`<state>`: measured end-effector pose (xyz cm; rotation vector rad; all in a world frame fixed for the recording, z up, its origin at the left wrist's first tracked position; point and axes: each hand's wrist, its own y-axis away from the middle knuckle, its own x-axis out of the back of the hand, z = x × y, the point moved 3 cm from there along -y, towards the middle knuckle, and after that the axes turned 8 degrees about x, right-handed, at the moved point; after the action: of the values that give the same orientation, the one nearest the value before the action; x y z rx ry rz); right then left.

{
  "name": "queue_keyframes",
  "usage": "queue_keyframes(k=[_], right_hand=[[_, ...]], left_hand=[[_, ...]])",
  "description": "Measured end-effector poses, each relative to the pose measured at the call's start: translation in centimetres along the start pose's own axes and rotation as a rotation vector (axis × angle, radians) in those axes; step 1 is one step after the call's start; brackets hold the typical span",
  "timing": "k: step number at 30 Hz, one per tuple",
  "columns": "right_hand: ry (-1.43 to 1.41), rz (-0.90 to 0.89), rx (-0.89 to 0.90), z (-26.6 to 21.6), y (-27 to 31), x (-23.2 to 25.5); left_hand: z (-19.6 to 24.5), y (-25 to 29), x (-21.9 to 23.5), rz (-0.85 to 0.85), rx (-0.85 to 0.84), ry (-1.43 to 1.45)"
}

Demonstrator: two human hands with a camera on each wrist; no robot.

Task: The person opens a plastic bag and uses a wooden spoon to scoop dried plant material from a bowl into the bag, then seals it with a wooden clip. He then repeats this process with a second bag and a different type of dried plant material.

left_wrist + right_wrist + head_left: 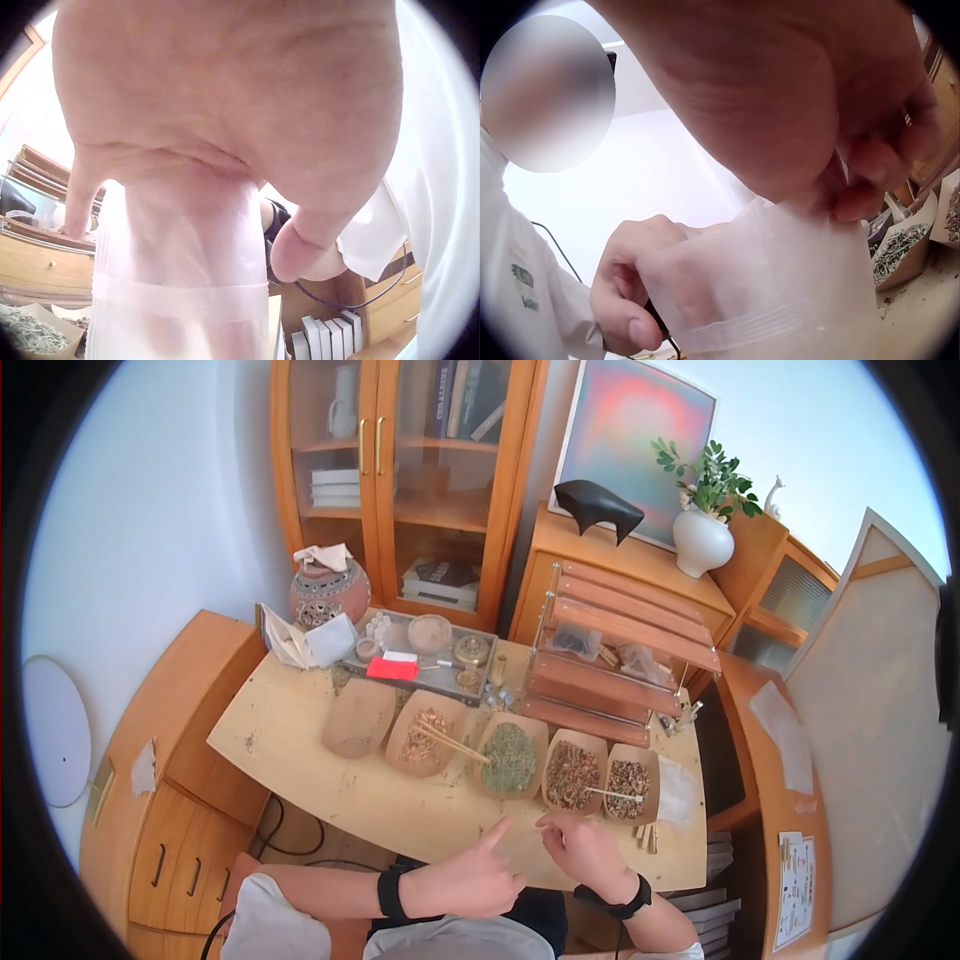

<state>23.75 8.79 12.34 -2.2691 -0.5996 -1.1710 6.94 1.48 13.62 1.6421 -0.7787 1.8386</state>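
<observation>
Holding a frosted plastic bag [817,277] up between both hands, near the front edge of the desk [290,740]. Pinching near its rim with the right hand [585,850]; reaching inside with the left hand [468,875], with middle fingers extended in the film, thumb and little finger outside. Probably spreading the mouth from within and steadying with the pinch, given limp film likely to collapse alone. Note paper trays [355,710] in a row, apparently for easy reach, with sticks [450,743] and a white spoon [615,795] laid across some, likely for quick pickup. Barely making out the bag in the head view, but getting the whole tray row there. Getting the covered fingers best from left wrist view, the pinch from right wrist view. Cannot tell about contact between the hands.
</observation>
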Motion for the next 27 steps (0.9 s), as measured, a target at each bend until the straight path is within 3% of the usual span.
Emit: queue_keyframes(k=[2,5,9,12,16,19,22,27], right_hand=[[-0.036,0.042,0.017,0.1,-0.1,0.1],[-0.087,-0.032,0.040,-0.5,-0.4,1.5],[-0.223,-0.146,0.288,-1.4,-1.0,2.4],[-0.261,-0.282,0.386,-4.4,-2.1,3.4],[-0.266,-0.305,0.516,-6.0,-3.5,3.7],[-0.244,-0.353,0.508,-5.3,-4.1,3.1],[-0.245,-0.378,0.478,-5.5,-4.7,2.9],[-0.228,-0.393,0.491,-5.6,-5.4,2.4]], left_hand=[[-0.2,0.1,0.8,0.041,-0.032,0.029],[-1.9,0.6,1.9,0.453,-0.082,0.373],[-6.3,1.9,1.0,0.612,0.303,0.759],[-6.9,1.2,-4.4,0.122,0.517,1.555],[-3.9,1.3,-7.7,-0.370,0.590,2.030],[-2.0,2.2,-9.8,-0.509,0.343,2.353],[-1.5,2.4,-10.4,-0.553,0.325,2.639],[-1.3,3.7,-9.4,-0.377,0.370,2.567]])
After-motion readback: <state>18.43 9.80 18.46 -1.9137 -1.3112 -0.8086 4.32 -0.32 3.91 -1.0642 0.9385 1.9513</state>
